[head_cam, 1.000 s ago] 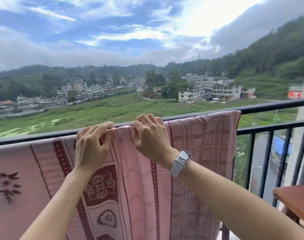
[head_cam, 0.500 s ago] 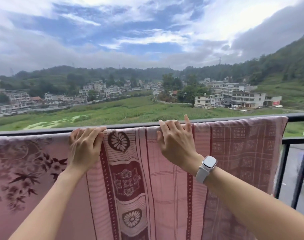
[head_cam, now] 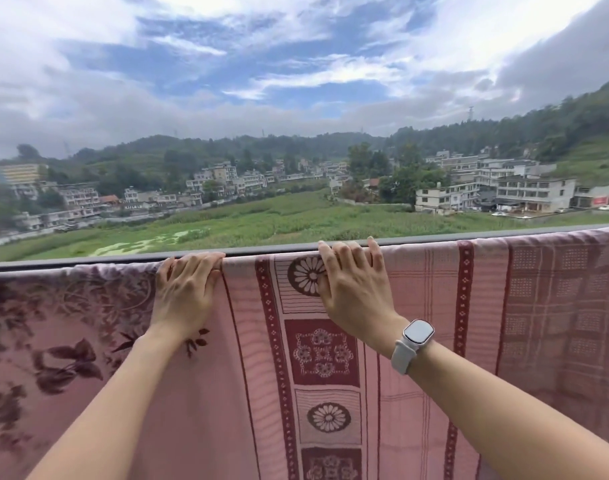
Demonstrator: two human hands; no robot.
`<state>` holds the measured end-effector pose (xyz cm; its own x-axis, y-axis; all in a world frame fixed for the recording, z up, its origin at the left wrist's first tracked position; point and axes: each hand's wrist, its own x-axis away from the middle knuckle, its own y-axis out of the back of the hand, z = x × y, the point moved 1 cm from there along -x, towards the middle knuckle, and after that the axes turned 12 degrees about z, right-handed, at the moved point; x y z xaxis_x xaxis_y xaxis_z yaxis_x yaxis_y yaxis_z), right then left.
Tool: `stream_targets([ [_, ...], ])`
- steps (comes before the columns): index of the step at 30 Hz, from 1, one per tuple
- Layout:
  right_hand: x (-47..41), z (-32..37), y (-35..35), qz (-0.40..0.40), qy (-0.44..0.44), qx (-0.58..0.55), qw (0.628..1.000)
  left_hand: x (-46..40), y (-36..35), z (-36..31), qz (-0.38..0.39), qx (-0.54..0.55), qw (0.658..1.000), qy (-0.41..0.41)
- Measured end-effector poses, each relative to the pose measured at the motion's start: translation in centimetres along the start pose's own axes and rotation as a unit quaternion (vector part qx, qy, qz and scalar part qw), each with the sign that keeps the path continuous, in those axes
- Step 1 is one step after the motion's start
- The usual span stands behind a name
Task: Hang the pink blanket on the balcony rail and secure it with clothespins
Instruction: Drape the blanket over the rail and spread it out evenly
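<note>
**A:** Beyond the balcony rail (head_cam: 278,250) lie a green field, village houses and cloudy hills. What's changed at the rail itself?

**B:** A second ago the pink blanket (head_cam: 417,341) was bunched into a fold between the two hands. Now that fold is gone: the cloth lies flat over the rail and hangs down the near side, filling the lower picture from edge to edge.

**A:** And the hands?

**B:** They've moved apart along the top edge. The left hand (head_cam: 185,292) has its fingers curled over the rail, pressing cloth onto it. The right hand (head_cam: 351,289), the one with the white watch (head_cam: 415,344), lies with fingers spread flat against the blanket, tips at the rail. Neither grip pinches anything up.

**A:** So, for the task?

**B:** Hanging looks about done, I'd say. No clothespins are in view anywhere, so the securing step isn't started.
</note>
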<state>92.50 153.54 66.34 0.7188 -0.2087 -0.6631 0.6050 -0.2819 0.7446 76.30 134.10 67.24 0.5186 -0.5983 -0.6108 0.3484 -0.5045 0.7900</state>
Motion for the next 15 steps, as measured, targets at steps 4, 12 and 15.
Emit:
stream_targets([
  [4, -0.4, 3.9, 0.1, -0.014, -0.006, -0.023, 1.000, 1.1, 0.2, 2.9, 0.003, -0.001, 1.000, -0.011],
  [12, -4.3, 14.2, -2.1, -0.007, 0.067, -0.063, 0.996, 2.3, 0.9, 7.9, -0.026, 0.007, 1.000, 0.013],
  [15, -4.4, 15.0, -2.7, -0.052, 0.028, -0.100, 0.993, 2.7, 1.5, 11.7, -0.034, 0.001, 0.999, 0.026],
])
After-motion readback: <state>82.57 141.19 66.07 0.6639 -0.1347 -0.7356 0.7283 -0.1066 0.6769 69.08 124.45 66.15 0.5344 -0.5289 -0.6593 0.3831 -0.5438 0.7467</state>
